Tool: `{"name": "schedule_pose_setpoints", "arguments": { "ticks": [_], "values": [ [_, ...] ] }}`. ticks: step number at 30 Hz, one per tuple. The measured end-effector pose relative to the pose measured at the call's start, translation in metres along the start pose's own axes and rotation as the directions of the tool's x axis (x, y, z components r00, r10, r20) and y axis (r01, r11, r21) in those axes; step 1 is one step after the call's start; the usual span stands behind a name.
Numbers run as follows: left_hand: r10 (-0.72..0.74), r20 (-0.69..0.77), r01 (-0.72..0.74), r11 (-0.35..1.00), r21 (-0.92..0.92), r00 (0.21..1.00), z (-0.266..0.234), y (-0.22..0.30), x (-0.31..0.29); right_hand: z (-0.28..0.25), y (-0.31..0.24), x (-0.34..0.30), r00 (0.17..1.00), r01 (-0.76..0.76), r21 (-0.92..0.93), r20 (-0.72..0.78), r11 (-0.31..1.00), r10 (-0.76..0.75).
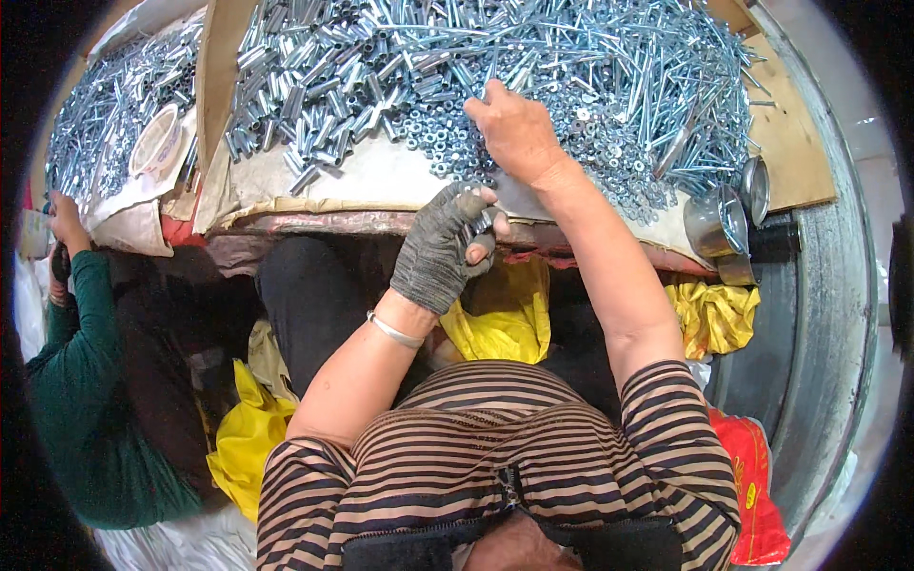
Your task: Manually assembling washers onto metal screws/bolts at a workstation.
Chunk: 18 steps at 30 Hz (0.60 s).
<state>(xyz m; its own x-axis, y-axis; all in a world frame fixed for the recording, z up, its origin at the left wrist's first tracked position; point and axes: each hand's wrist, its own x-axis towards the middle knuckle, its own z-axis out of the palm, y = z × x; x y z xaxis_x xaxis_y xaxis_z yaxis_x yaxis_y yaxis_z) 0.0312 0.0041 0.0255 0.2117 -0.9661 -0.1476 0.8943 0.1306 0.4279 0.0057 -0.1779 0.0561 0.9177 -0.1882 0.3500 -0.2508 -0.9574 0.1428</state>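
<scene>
My left hand, in a grey fingerless glove, is closed just in front of the worktable's near edge. Its curled fingers grip small shiny metal parts, whose exact kind is hard to make out. Bare and reaching over the tabletop, my right hand has its fingers bent together above the pile. Whatever is between those fingertips is hidden. Beneath and beside it lie hex nuts and flat washers. Short metal sleeves are heaped to the left, long thin bolts or rods to the right.
A wooden divider separates another heap of metal parts with a white oval plastic dish. A person in a green sleeve works there. Metal cups stand at the right corner. Yellow bags hang below the table edge.
</scene>
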Motion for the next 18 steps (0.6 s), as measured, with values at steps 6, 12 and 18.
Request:
{"name": "schedule_pose_setpoints", "arguments": {
  "ticks": [6, 12, 18],
  "values": [
    [0.083, -0.064, -0.075, 0.991, 0.115, 0.995, -0.002, -0.002, 0.004, -0.003, 0.013, -0.009, 0.974, 0.113, -0.136, -0.18, 0.984, -0.137],
    [0.007, 0.033, -0.005, 0.998, -0.07, 0.999, -0.013, -0.005, 0.008, -0.058, 0.004, -0.074, 0.783, -0.084, 0.521, -0.492, 0.849, 0.38],
    [-0.013, 0.082, 0.019, 0.997, -0.081, 0.997, -0.013, -0.013, 0.006, -0.097, -0.02, -0.136, 0.61, 0.114, 0.986, -0.164, 0.118, 0.775]
  ]
}}
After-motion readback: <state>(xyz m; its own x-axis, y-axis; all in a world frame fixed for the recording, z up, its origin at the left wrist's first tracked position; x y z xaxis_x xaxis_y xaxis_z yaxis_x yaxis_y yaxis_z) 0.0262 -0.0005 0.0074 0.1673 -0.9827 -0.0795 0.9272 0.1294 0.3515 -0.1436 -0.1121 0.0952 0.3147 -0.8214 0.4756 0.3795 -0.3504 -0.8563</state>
